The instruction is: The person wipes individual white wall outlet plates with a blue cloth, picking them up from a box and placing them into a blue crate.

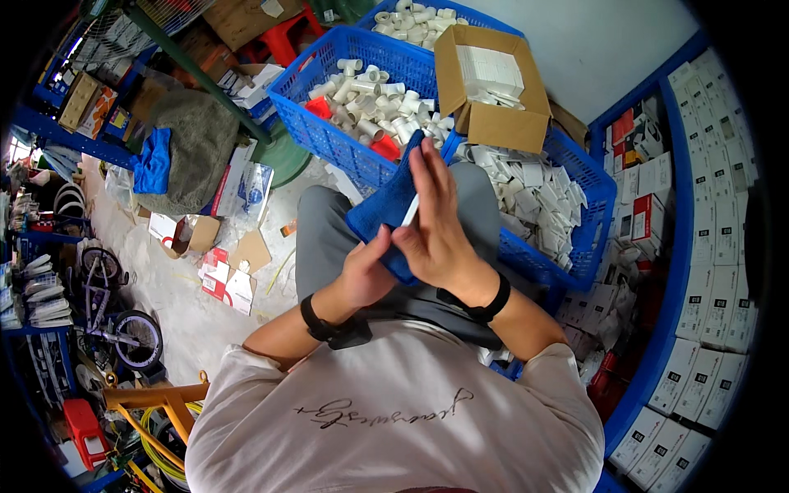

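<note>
A blue cloth (380,205) is bunched between my two hands above my lap. My left hand (362,273) holds it from below and left, its thumb on the near side and its fingers mostly hidden behind the cloth. My right hand (442,234) has its fingers stretched along the cloth's right side. Between that palm and the cloth shows the edge of a thin white plate (411,211), held there; its face is hidden. Beyond my right knee, a blue crate (604,215) holds many similar flat white plates.
An open cardboard box (515,131) of white plates rests on the crate's far edge. A larger blue crate (316,131) holds white pipe fittings. Boxed shelves (670,279) stand at right. At left are flattened cartons (238,275), a green stand (283,156) and a small bicycle (136,338).
</note>
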The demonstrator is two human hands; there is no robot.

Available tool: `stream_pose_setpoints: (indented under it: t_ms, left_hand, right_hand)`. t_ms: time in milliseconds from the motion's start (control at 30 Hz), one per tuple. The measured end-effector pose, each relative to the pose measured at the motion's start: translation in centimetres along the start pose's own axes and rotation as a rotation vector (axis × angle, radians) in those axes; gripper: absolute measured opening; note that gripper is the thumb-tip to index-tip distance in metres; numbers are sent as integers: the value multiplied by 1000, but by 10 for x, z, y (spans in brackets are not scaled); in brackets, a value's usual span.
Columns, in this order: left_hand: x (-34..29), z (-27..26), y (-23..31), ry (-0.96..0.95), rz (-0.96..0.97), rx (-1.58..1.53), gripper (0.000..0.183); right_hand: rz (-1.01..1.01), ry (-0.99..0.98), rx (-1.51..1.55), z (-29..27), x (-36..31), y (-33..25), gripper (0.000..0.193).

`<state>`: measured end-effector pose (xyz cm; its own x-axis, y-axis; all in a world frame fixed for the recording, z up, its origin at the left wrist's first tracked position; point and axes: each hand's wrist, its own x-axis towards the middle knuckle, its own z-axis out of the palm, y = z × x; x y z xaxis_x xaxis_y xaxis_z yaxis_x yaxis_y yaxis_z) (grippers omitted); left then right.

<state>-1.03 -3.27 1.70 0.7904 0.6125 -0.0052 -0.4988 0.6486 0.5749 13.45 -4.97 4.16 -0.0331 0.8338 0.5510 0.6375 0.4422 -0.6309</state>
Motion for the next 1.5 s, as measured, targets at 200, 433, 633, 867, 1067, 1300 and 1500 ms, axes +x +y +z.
stream_pose_setpoints:
  t_ms: [200,433,633,867,1067,1300,1500]
  left_hand:
    - [2,2,14,23,48,212,56]
    - [-1,-2,8,28,-122,-213,51]
    - [9,3,12,54,-55,-143,53]
    - [13,-14,14,67,-172,-119,58]
    - [15,4,16,53,-98,-19,58]
    - [3,-4,5,110,2,198,55]
    - [3,-4,8,117,-10,83,52]
  right_hand:
    - [-168,-134,-245,15,-7,-6,79]
    - [5,-22,-42,-4,7,20,86]
    - [-16,-99,-150,10,-9,-2,89]
    - [-153,-164,-292,14,-15,10,81]
    - [-121,-194,-182,2,-3,14,84]
    - [-99,-159,-24,3,-6,19,86]
    - [-123,-181,-138,3,-10,16,84]
